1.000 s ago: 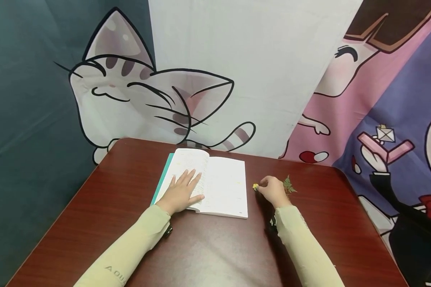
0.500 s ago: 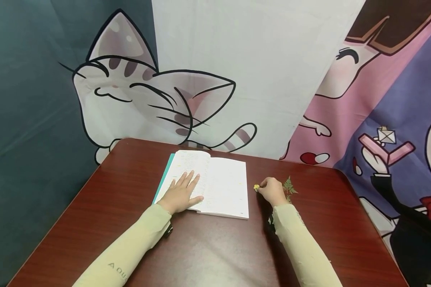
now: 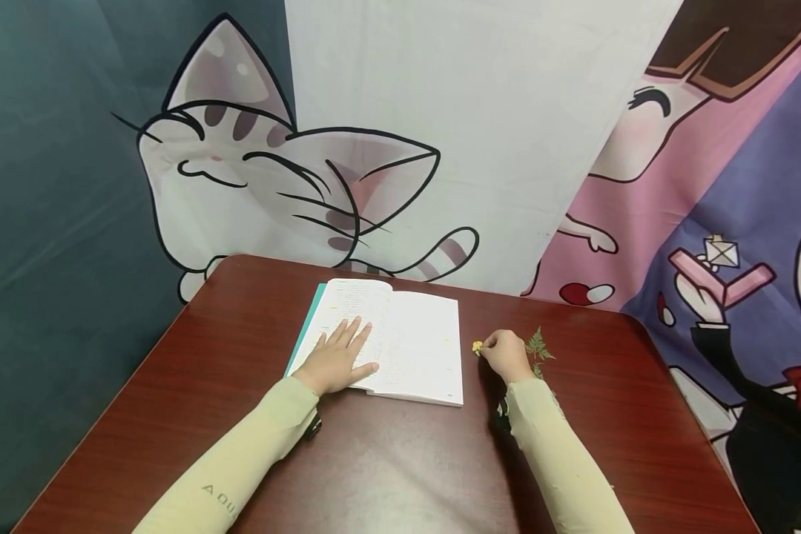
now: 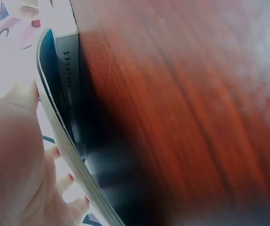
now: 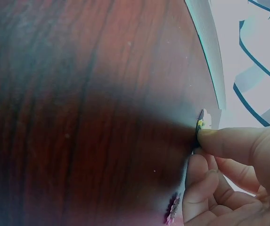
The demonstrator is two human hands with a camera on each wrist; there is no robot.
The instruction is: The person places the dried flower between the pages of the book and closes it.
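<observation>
An open book [image 3: 410, 341] with white pages and a teal cover lies on the dark red table [image 3: 387, 460]. My left hand [image 3: 339, 359] rests flat on its left page, fingers straight; the left wrist view shows the palm [image 4: 17, 160] over the book's teal edge [image 4: 54, 94]. Right of the book, my right hand [image 3: 505, 354] pinches a small yellow flower [image 3: 476, 346] low over the table. In the right wrist view the fingertips [image 5: 210, 141] close on the tiny flower [image 5: 200, 123]. A green fern sprig [image 3: 538, 345] lies just right of that hand.
Cartoon cloth backdrops [image 3: 400, 133] hang behind the table's far edge. A small purple flower [image 5: 173, 207] lies under my right hand in the right wrist view. Bare tabletop stretches in front of the book and between my sleeves [image 3: 561, 460].
Both hands stay where they were; only the head view drifts slightly.
</observation>
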